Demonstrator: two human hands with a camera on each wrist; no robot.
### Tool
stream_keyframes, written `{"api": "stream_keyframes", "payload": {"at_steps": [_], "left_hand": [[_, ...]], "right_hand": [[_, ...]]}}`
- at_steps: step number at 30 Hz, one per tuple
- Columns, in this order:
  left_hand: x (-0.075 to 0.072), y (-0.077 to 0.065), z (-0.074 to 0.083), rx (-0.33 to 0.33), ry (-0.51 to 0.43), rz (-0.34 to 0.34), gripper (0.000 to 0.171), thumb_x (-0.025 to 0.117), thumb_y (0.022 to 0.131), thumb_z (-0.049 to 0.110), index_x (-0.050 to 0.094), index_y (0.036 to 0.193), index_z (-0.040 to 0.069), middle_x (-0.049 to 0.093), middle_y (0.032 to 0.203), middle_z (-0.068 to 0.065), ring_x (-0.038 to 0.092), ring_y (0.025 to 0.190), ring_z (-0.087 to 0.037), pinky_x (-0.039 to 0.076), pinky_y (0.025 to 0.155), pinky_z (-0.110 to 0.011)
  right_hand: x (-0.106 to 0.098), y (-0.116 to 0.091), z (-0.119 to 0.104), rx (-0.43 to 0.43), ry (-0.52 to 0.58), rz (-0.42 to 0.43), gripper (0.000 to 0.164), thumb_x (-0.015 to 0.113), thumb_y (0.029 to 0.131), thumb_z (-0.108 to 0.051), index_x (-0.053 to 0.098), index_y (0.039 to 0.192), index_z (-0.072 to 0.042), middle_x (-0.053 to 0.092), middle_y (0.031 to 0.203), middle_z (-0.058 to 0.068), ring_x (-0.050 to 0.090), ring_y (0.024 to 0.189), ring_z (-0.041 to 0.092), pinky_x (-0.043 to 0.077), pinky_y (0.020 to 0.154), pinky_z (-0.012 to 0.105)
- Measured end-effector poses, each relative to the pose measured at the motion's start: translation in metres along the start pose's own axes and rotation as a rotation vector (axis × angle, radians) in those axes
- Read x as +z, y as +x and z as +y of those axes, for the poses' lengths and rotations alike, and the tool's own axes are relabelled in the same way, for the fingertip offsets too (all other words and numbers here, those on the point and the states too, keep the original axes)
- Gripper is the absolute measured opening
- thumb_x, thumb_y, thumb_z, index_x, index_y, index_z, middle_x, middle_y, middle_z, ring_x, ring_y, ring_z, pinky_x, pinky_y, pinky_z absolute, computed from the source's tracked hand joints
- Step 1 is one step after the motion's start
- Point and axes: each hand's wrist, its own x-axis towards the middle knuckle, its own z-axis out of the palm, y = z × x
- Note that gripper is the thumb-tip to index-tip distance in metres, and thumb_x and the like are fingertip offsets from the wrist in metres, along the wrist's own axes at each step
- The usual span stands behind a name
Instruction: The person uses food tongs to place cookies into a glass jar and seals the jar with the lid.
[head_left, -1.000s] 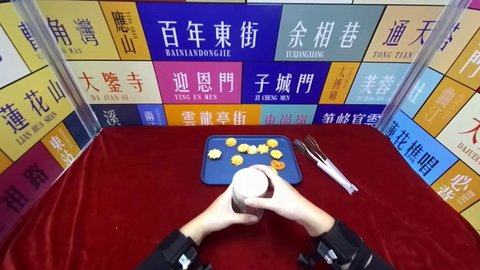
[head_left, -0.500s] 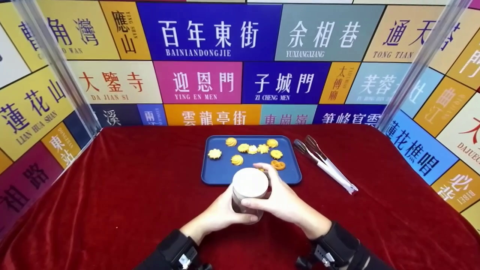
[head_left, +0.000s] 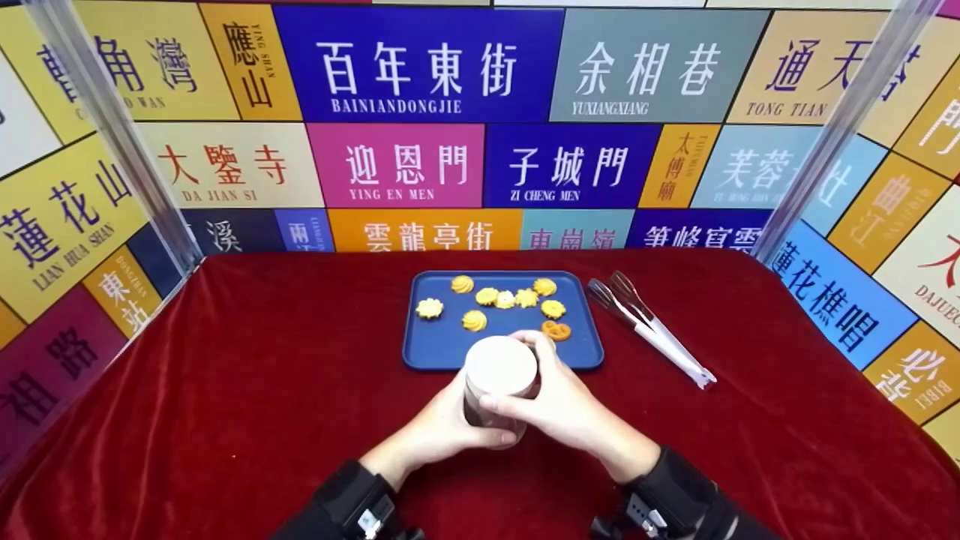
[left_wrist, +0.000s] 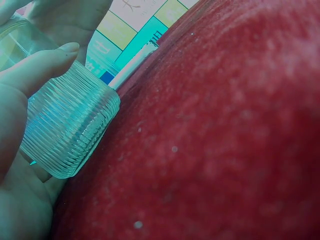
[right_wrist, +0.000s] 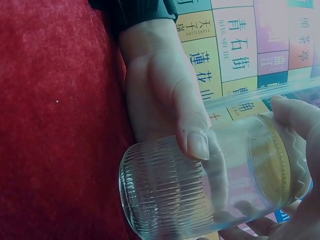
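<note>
A clear glass jar (right_wrist: 165,185) with a ribbed lower part and a white lid (head_left: 500,366) stands upright in front of the tray, close over the red cloth. My left hand (head_left: 439,424) grips the jar's body, its thumb across the near side and its fingers round the back. Higher up, my right hand (head_left: 566,405) holds the lid's edge between thumb and curled fingers. Through the glass in the right wrist view, the inside of the jar shows no contents.
Behind the jar lies a blue tray (head_left: 435,356) bearing several yellow cookies (head_left: 474,321) and a pretzel-shaped biscuit (head_left: 556,331). Metal tongs (head_left: 667,349) with white handles rest right of it. Red velvet cloth (head_left: 262,375) covers the table; panels with writing stand behind.
My right hand has lifted its fingers off the lid's edge, shifted slightly left, and curled them back round it. The left hand and jar have stayed in place.
</note>
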Motion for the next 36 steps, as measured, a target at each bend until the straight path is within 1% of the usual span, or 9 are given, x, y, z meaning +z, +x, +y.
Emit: {"api": "stream_keyframes", "payload": {"at_steps": [6, 11, 16, 20, 25, 31, 34, 36], "left_hand": [[0.0, 0.001, 0.001, -0.001, 0.022, 0.011, 0.102, 0.094, 0.079, 0.015, 0.034, 0.161, 0.017, 0.058, 0.147, 0.0, 0.055, 0.134, -0.018, 0.044, 0.115, -0.033], [0.0, 0.002, 0.001, 0.011, 0.01, 0.008, 0.101, 0.093, 0.079, 0.013, 0.034, 0.161, 0.017, 0.058, 0.147, 0.0, 0.056, 0.134, -0.018, 0.045, 0.114, -0.033], [0.0, 0.002, 0.001, 0.014, 0.001, 0.004, 0.102, 0.093, 0.079, 0.012, 0.033, 0.162, 0.017, 0.058, 0.147, 0.0, 0.056, 0.133, -0.018, 0.044, 0.114, -0.033], [0.0, 0.0, 0.0, 0.011, 0.0, 0.006, 0.103, 0.093, 0.079, 0.011, 0.033, 0.162, 0.016, 0.058, 0.147, 0.0, 0.056, 0.133, -0.018, 0.044, 0.114, -0.033], [0.0, 0.0, 0.0, 0.001, 0.011, 0.014, 0.103, 0.094, 0.079, 0.013, 0.033, 0.162, 0.017, 0.058, 0.147, 0.0, 0.056, 0.133, -0.018, 0.044, 0.114, -0.032], [0.0, 0.0, 0.0, 0.001, 0.026, 0.017, 0.102, 0.093, 0.079, 0.014, 0.033, 0.162, 0.015, 0.058, 0.147, -0.002, 0.056, 0.133, -0.019, 0.044, 0.114, -0.033], [0.0, 0.0, 0.0, -0.002, 0.024, 0.018, 0.102, 0.093, 0.079, 0.014, 0.034, 0.162, 0.015, 0.058, 0.146, -0.002, 0.056, 0.132, -0.019, 0.044, 0.114, -0.033], [0.0, 0.0, 0.0, -0.009, 0.02, 0.016, 0.102, 0.093, 0.079, 0.014, 0.034, 0.162, 0.017, 0.059, 0.146, -0.001, 0.057, 0.132, -0.018, 0.044, 0.114, -0.032]], "right_hand": [[-0.002, 0.001, 0.0, -0.008, 0.007, -0.019, 0.084, 0.095, 0.079, -0.039, 0.046, 0.143, -0.017, 0.06, 0.136, 0.006, 0.059, 0.125, 0.023, 0.045, 0.108, 0.049], [-0.006, 0.002, 0.001, -0.024, 0.035, -0.048, 0.084, 0.094, 0.081, -0.037, 0.045, 0.146, -0.016, 0.059, 0.138, 0.006, 0.057, 0.127, 0.024, 0.043, 0.11, 0.05], [-0.013, 0.006, 0.006, -0.063, 0.077, -0.133, 0.082, 0.091, 0.086, -0.032, 0.045, 0.15, -0.013, 0.057, 0.144, 0.008, 0.054, 0.132, 0.026, 0.04, 0.114, 0.051], [-0.017, 0.007, 0.008, -0.064, 0.111, -0.183, 0.082, 0.09, 0.088, -0.03, 0.044, 0.153, -0.011, 0.053, 0.149, 0.008, 0.049, 0.137, 0.026, 0.037, 0.115, 0.051], [-0.017, 0.006, 0.007, -0.072, 0.11, -0.188, 0.081, 0.089, 0.089, -0.029, 0.045, 0.154, -0.012, 0.052, 0.15, 0.008, 0.047, 0.138, 0.026, 0.036, 0.116, 0.052], [-0.017, 0.006, 0.006, -0.084, 0.097, -0.19, 0.081, 0.089, 0.089, -0.03, 0.045, 0.154, -0.01, 0.052, 0.15, 0.008, 0.047, 0.139, 0.026, 0.032, 0.118, 0.054], [-0.017, 0.006, 0.007, -0.085, 0.09, -0.188, 0.081, 0.089, 0.089, -0.03, 0.045, 0.154, -0.01, 0.051, 0.15, 0.009, 0.047, 0.139, 0.026, 0.032, 0.118, 0.054], [-0.017, 0.005, 0.006, -0.082, 0.089, -0.182, 0.082, 0.089, 0.089, -0.031, 0.044, 0.154, -0.011, 0.051, 0.15, 0.009, 0.048, 0.138, 0.026, 0.034, 0.117, 0.054]]}}
